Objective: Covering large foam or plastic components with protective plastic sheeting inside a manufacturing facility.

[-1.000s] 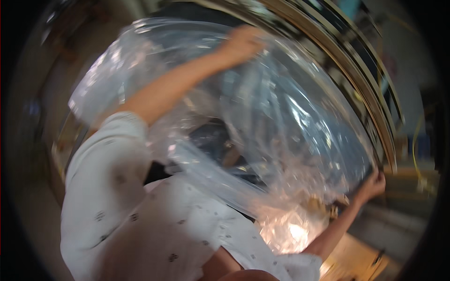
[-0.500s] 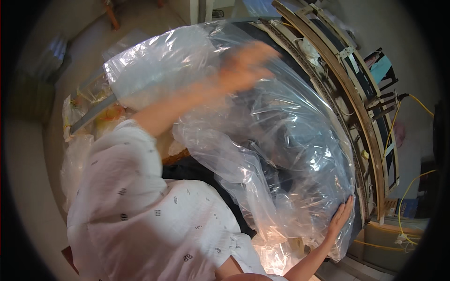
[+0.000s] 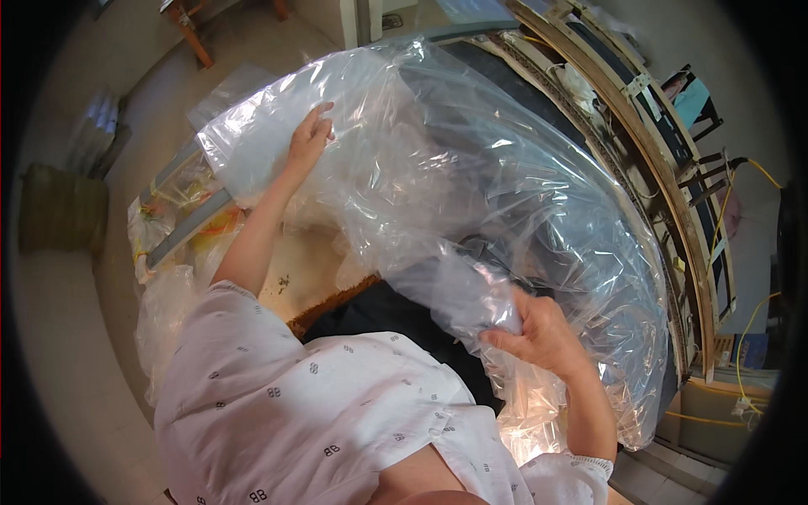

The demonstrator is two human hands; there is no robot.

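Note:
A large sheet of clear plastic film lies crumpled over a dark surface, shiny with folds. My right hand is closed on a bunched part of its near edge, thumb toward me. At the far left, my left hand rests over a smoother part of the film, its fingers loosely apart and somewhat bent, gripping nothing that I can see. Dark cloth lies across my lap below the film. What lies beneath the film is blurred by glare.
A long wooden frame with metal fittings runs along the far right, with a yellow cable beside it. Grey bars and a clear bag stand at the left. A wooden stool is at the far left.
My left hand has swept left from the film's far middle to its left part. My right hand has left the right edge, moved inward and taken hold of the film's near edge.

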